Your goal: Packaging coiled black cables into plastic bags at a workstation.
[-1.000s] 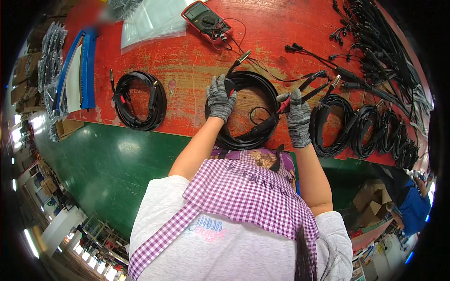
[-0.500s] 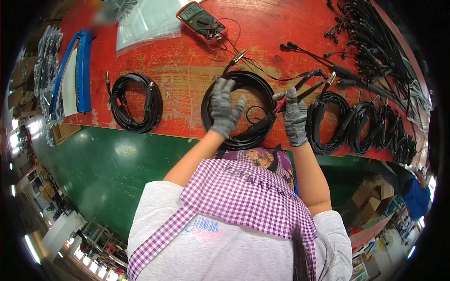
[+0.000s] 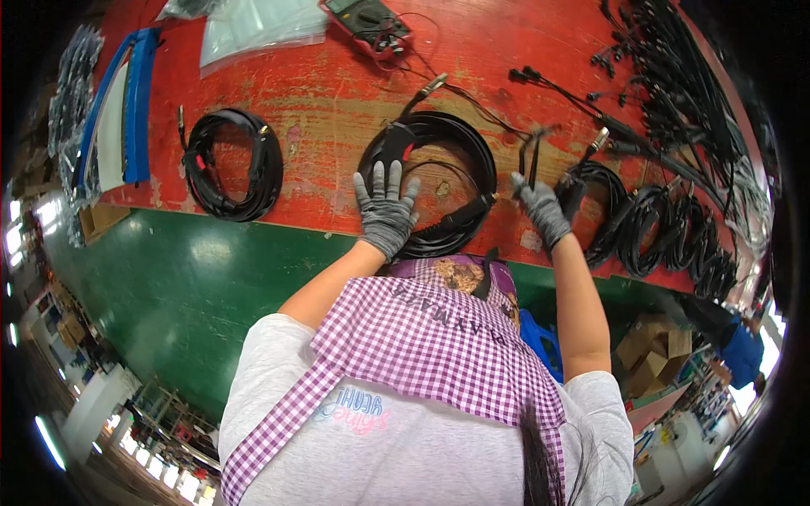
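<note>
In front of me on the red table lies a coiled black welding torch cable [image 3: 488, 160]. Its torch handle [image 3: 395, 145], with a red trigger, rests across the coil's left side, and the metal nozzle [image 3: 434, 83] points away from me. My left hand [image 3: 386, 212], in a grey glove, is open with fingers spread over the coil's near left part, fingertips by the handle. To the coil's right, my gloved right hand [image 3: 542, 209] is closed on two thin dark test probes [image 3: 529, 158] that stick up from its fingers. Their upper ends are blurred.
A red-cased multimeter [image 3: 369, 25] with leads lies at the back. Another coiled cable [image 3: 232, 166] is on the left, beside a blue rack [image 3: 142, 110]. Several coils [image 3: 645, 232] line the right edge, below a heap of black cables [image 3: 688, 101]. Clear plastic bags [image 3: 261, 34] lie far left.
My right hand has drawn the probes away from the coil's right side. My left hand has slid nearer to me, fingers spread, and the handle with its red trigger now shows. The view has shifted slightly.
</note>
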`<state>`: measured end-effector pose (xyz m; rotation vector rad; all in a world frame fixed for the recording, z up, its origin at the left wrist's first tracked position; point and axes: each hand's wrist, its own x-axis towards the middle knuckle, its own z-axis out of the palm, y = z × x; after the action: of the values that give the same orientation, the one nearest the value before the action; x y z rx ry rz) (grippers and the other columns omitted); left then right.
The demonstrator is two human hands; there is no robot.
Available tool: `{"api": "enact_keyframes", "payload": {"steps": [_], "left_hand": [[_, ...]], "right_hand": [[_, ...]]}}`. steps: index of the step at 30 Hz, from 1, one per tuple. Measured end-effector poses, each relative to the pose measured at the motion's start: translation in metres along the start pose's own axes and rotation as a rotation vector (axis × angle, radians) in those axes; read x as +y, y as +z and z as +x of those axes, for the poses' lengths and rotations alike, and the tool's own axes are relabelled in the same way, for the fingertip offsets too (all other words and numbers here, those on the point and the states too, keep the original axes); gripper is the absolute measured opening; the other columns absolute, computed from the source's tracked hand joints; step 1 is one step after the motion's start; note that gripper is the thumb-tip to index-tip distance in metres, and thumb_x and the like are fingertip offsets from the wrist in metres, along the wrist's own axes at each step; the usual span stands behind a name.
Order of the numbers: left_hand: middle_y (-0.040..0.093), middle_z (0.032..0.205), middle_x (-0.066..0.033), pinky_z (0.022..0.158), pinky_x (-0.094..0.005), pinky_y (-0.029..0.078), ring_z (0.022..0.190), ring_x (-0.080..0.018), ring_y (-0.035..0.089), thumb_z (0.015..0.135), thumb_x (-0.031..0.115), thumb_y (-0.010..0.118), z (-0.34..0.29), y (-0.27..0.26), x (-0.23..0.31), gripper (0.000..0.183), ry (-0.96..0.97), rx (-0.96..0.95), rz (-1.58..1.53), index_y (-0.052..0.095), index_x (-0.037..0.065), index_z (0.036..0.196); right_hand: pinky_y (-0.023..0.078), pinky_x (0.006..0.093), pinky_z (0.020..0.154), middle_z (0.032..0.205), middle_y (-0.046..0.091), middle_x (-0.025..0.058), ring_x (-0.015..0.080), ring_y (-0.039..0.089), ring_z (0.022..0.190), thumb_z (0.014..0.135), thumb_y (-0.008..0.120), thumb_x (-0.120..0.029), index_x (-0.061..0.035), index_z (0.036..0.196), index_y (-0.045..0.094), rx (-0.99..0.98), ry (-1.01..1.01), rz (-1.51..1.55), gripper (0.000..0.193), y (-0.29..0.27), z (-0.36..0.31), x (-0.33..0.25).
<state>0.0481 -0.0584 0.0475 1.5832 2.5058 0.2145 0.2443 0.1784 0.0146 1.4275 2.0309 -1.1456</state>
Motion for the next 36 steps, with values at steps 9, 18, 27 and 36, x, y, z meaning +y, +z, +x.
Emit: {"api": "enact_keyframes", "payload": {"steps": [9, 18, 27, 36], "left_hand": [[0.017, 0.138, -0.0118, 0.092, -0.0649, -0.003, 0.126, -0.0400, 0.007, 0.070, 0.024, 0.052, -0.033, 0.019, -0.082, 0.050, -0.074, 0.130, 0.105, 0.045, 0.025, 0.119], [0.007, 0.137, -0.0195, 0.093, -0.0638, 0.007, 0.125, -0.0432, 0.004, 0.054, 0.053, 0.067, -0.040, -0.028, -0.206, 0.097, -0.883, -0.167, -0.001, 0.020, 0.023, 0.133], [0.029, 0.124, -0.0299, 0.097, -0.0459, 0.025, 0.114, -0.0423, 0.032, 0.049, 0.053, 0.070, -0.036, -0.021, -0.331, 0.100, -0.525, 0.242, 0.043, 0.027, 0.014, 0.130], [0.018, 0.135, -0.0181, 0.095, -0.0551, 0.019, 0.122, -0.0381, 0.019, 0.068, 0.052, 0.057, 0.007, -0.048, -0.248, 0.079, -0.689, 0.191, 0.417, 0.024, 0.019, 0.132]], "right_hand": [[0.039, 0.0246, 0.042, 0.058, 0.049, 0.0002, 0.0119, 0.048, 0.048, 0.075, 0.046, -0.060, -0.0113, 0.076, 0.056, -0.049, 0.155, 0.698, 0.050, 0.101, -0.022, -0.073], [0.039, 0.0451, 0.075, 0.078, 0.056, 0.0278, 0.0409, 0.052, 0.086, 0.077, 0.028, -0.065, 0.0028, 0.084, 0.060, 0.058, 0.106, 0.332, 0.075, 0.202, 0.012, -0.207], [0.040, 0.0443, 0.082, 0.094, 0.056, 0.0262, 0.0394, 0.053, 0.092, 0.080, 0.020, -0.058, 0.0010, 0.095, 0.059, -0.131, -0.084, 0.246, 0.072, 0.197, 0.029, -0.324], [0.042, 0.0405, 0.067, 0.077, 0.057, 0.0207, 0.0333, 0.055, 0.074, 0.080, 0.043, -0.045, -0.0087, 0.090, 0.060, -0.082, -0.509, -0.175, 0.042, 0.075, 0.046, -0.199]]}}
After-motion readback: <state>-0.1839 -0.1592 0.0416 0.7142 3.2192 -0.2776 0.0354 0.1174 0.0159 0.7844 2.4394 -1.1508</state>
